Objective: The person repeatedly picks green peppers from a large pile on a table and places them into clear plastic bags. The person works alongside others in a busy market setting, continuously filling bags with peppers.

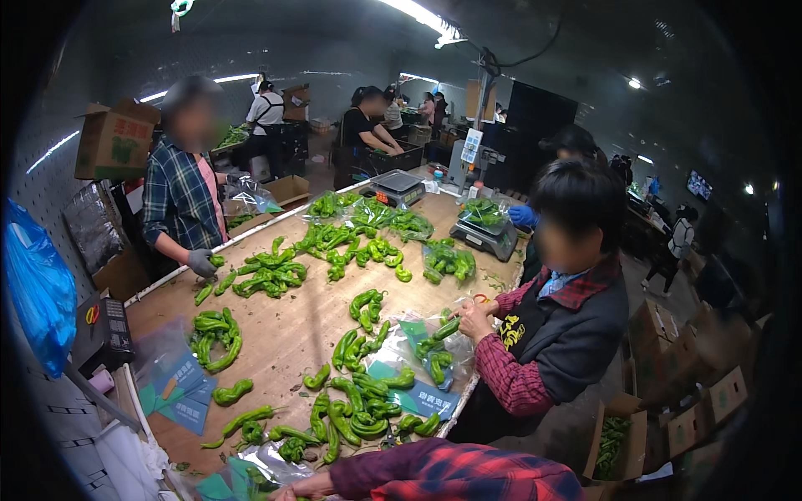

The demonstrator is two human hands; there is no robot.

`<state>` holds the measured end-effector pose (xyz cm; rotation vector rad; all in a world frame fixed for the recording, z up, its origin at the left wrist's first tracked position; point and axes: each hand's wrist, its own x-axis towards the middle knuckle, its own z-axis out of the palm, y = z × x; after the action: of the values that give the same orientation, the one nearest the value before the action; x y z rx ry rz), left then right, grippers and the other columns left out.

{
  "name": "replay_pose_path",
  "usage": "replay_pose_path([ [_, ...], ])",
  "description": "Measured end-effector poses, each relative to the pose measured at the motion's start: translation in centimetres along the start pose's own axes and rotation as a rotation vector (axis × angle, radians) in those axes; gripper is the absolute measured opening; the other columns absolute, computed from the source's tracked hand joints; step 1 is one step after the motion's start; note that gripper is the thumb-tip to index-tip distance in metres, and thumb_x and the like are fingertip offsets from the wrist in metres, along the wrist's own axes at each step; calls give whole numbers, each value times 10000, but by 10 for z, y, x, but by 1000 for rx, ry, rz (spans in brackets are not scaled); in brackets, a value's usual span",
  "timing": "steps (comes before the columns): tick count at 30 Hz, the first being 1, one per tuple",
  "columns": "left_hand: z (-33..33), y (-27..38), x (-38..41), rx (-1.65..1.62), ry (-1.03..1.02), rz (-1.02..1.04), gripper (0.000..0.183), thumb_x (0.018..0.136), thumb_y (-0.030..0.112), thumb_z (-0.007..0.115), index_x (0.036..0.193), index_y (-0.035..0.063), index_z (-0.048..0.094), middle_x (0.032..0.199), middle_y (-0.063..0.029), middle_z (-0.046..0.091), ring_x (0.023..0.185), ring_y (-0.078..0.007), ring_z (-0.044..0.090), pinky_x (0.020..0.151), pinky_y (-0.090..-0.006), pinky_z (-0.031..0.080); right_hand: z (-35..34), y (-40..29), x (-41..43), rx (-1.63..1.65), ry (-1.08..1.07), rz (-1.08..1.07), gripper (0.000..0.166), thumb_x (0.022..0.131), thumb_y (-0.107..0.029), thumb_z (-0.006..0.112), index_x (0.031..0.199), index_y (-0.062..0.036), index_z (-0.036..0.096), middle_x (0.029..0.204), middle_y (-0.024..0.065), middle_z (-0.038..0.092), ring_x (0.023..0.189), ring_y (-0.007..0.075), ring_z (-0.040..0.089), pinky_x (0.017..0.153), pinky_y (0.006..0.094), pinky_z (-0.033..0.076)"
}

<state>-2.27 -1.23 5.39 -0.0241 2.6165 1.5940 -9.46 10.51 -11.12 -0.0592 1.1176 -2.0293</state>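
Observation:
My right hand (308, 488) reaches in at the bottom edge, past a maroon and plaid sleeve. It is at a clear plastic bag (232, 479) with a green printed panel and green peppers inside. The frame cuts off its fingers, so their grip is not visible. My left hand is out of view. Just beyond my arm lies a loose pile of long green peppers (360, 407), with small snips (390, 438) beside it. Flat printed bags (178, 391) are stacked on the left, near a curled heap of peppers (216, 338). Another printed bag (426, 401) lies partly under the pile.
A co-worker (532, 332) on the right holds peppers over an upright bag (432, 357). A gloved co-worker (182, 194) stands across the wooden table (282, 338). Digital scales (484, 237) and filled bags (450, 262) stand farther back. A blue plastic bag (37, 288) hangs left.

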Motion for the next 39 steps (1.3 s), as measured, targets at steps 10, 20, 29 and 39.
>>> replay_pose_path([
  [10,11,-26,17,-108,176,-5,275,937,172,568,1019,-80,639,847,-147,672,786,-139,590,715,-318,480,19,12,29,-209,-61,-127,154,833,-170,567,848,-27,623,711,2,573,641,121,503,502,320,417],
  [20,23,-59,17,-138,25,-206,241,957,140,537,1045,-40,671,895,-87,705,814,-87,599,747,-260,485,-4,-79,-88,-740,-35,107,289,909,-220,538,1104,-27,630,778,74,668,627,144,639,579,282,524],
  [29,63,-143,49,-227,48,-365,241,931,139,551,994,-56,679,657,27,558,640,-56,447,571,-267,415,-252,-187,-136,-919,1262,-100,415,838,-348,602,993,32,662,901,212,684,875,326,670,791,399,516],
  [39,35,-176,29,298,-78,169,244,956,143,528,1072,-51,622,919,-103,639,772,-167,580,657,-295,491,-244,-219,-23,-1432,1188,73,537,800,-329,672,1178,-9,465,1012,239,552,919,348,600,793,452,516],
])
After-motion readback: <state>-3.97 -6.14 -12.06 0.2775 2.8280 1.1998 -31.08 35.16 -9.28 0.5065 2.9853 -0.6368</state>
